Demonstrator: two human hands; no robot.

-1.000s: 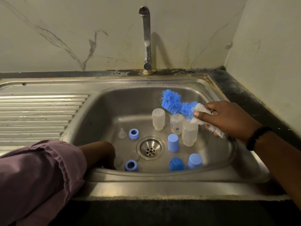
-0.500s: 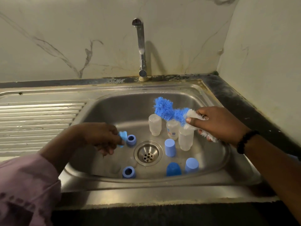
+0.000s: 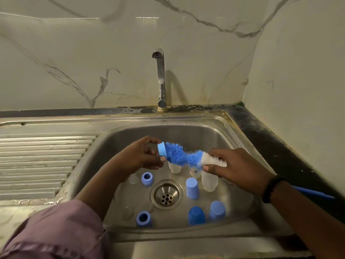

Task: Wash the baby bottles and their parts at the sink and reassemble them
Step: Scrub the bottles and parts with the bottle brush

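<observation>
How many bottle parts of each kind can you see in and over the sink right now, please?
Blue caps standing in the basin: 3
Blue collar rings: 3, one held in the left hand
Clear bottles: 3
Clear teats: 1 plainly visible
Total: 10

A blue collar ring (image 3: pixel 161 151) is held against the tip of a blue-and-white bottle brush (image 3: pixel 183 156) above the basin. Below, two blue rings (image 3: pixel 147 178), three inverted blue caps (image 3: pixel 192 188) and clear bottles (image 3: pixel 209 181) are stood around the drain.
</observation>
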